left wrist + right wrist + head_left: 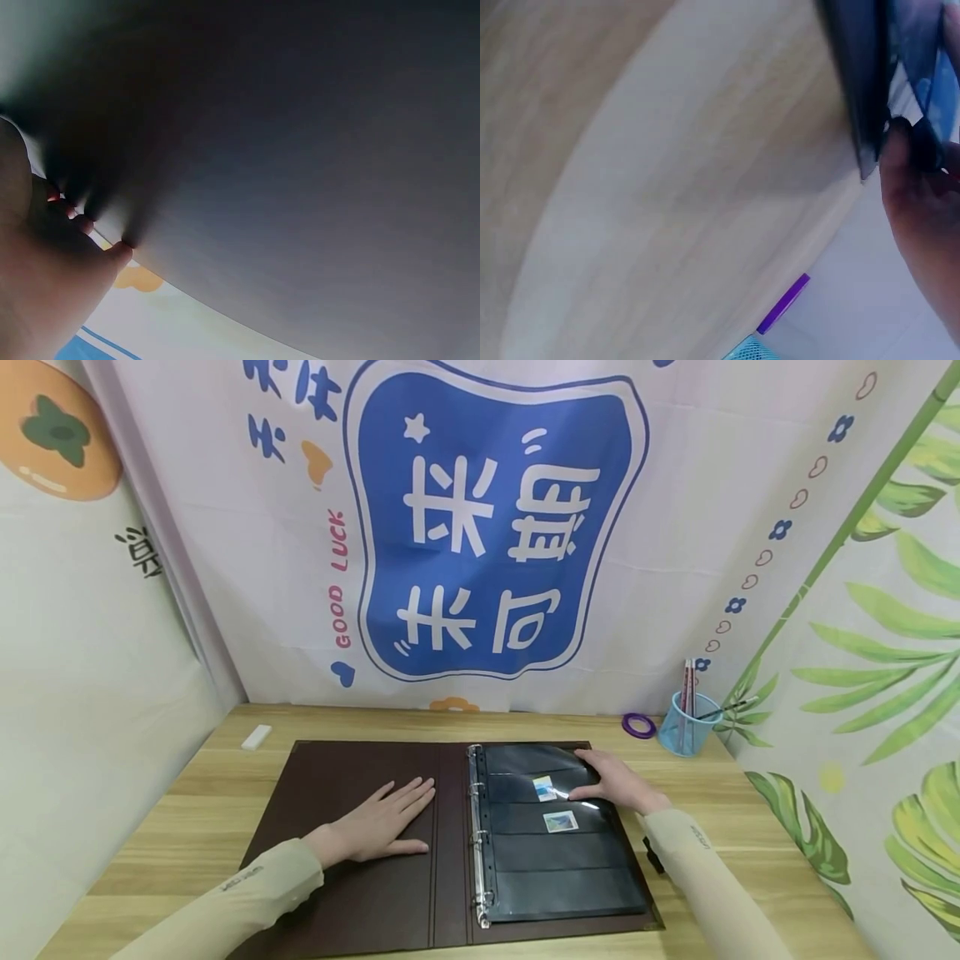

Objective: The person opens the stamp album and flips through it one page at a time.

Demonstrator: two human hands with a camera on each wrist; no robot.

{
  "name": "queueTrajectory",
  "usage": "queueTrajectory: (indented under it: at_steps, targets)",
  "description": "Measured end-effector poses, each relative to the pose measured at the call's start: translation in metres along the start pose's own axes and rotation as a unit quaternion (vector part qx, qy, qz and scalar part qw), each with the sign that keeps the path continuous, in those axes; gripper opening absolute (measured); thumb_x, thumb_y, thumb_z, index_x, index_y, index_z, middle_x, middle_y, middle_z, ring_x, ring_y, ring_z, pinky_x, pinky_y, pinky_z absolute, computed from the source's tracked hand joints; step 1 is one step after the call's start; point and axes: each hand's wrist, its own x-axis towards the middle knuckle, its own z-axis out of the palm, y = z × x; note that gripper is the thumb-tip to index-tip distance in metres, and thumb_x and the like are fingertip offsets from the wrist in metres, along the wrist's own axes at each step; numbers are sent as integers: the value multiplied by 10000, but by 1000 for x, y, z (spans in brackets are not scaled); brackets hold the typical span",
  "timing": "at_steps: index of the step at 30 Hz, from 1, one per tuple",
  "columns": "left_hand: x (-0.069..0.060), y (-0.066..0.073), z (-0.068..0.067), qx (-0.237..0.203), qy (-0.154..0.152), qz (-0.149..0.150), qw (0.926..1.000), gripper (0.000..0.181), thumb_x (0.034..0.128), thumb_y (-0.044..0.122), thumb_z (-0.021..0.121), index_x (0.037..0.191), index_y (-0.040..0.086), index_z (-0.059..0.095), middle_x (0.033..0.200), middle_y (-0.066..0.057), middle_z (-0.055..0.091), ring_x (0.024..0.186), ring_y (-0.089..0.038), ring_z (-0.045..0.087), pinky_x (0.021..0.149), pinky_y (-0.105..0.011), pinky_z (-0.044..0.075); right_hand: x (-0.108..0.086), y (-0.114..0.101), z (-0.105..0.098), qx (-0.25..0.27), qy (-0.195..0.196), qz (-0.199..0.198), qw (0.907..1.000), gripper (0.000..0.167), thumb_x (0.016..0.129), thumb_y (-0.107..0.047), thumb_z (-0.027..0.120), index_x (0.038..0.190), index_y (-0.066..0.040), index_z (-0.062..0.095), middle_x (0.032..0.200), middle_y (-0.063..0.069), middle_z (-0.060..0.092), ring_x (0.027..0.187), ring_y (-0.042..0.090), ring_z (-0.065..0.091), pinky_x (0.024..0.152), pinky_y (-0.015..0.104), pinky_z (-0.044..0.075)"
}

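Fingers of your left hand [377,825] are lying straight on the nine o'clock side of the open binder [452,843] in the head view; your right hand [618,782] is pinching its black page [566,883] at one o'clock, near two stamps [561,822]. In the left wrist view, that hand is resting at eight o'clock. In the right wrist view, you're gripping the page at three, a purple ring [784,304] sitting at five.
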Motion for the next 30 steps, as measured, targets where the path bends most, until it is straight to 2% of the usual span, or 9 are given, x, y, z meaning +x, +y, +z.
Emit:
queueTrajectory:
  at_steps: [8,13,15,18,21,23,26,28,30]
  targets:
    - [0,0,1,-20,17,7,10000,859,964,665,420,1581,91,255,1663,-100,221,1539,-309,228,1197,-607,247,-8,-6,-5,243,-15,167,9996,983,829,-463,774,1510,80,319,1581,308,284,1457,493,288,1158,625,296]
    - [0,0,0,-29,30,12,10000,860,962,667,422,1581,93,255,1664,-96,221,1539,-308,230,1194,-608,252,-13,-12,-6,314,375,180,9986,958,840,-319,796,1528,81,263,1602,313,212,1468,503,241,1157,630,292]
    - [-1,0,0,-36,35,7,10000,861,960,667,426,1580,94,258,1663,-95,224,1538,-309,232,1193,-608,253,-15,-16,-8,315,547,211,9978,949,845,-262,794,1524,103,239,1573,343,245,1440,523,277,1141,634,314]
    - [-1,0,0,-40,33,-5,10000,862,958,671,426,1578,93,266,1661,-97,232,1536,-311,238,1192,-610,253,-19,-18,-11,544,689,400,9953,837,873,-182,758,1473,155,282,1388,376,476,1248,504,528,1023,578,468]
    - [0,0,0,-52,14,-22,10000,863,956,673,428,1576,94,272,1660,-97,237,1536,-309,239,1193,-610,252,-24,-16,-15,807,664,545,9930,596,902,-134,708,1317,199,438,1070,305,669,911,350,692,785,439,578]
    - [0,1,0,-57,-9,-35,10000,865,954,676,428,1577,97,270,1661,-93,234,1538,-304,237,1196,-607,249,-27,-15,-20,1167,411,690,9899,380,934,-115,661,1133,179,525,853,210,674,718,220,657,640,354,562]
    - [0,0,0,-56,-44,-52,10000,870,951,682,426,1579,102,266,1663,-88,229,1540,-299,233,1198,-604,248,-30,-15,-30,1756,40,689,9820,235,975,-112,603,964,114,538,751,86,634,614,122,562,565,315,551]
    - [0,0,-1,-54,-68,-62,9999,873,950,686,424,1580,104,265,1664,-85,226,1540,-298,233,1199,-602,248,-31,-19,-39,2132,-203,688,9744,217,1005,-119,555,952,88,521,715,17,566,583,90,515,550,308,558]
    - [1,0,-2,-85,-82,-75,9999,875,948,686,430,1579,103,267,1663,-85,228,1540,-299,232,1198,-604,247,-29,-24,-48,2313,-261,623,9705,205,1019,-126,530,1003,79,532,707,-31,539,585,64,503,560,296,569]
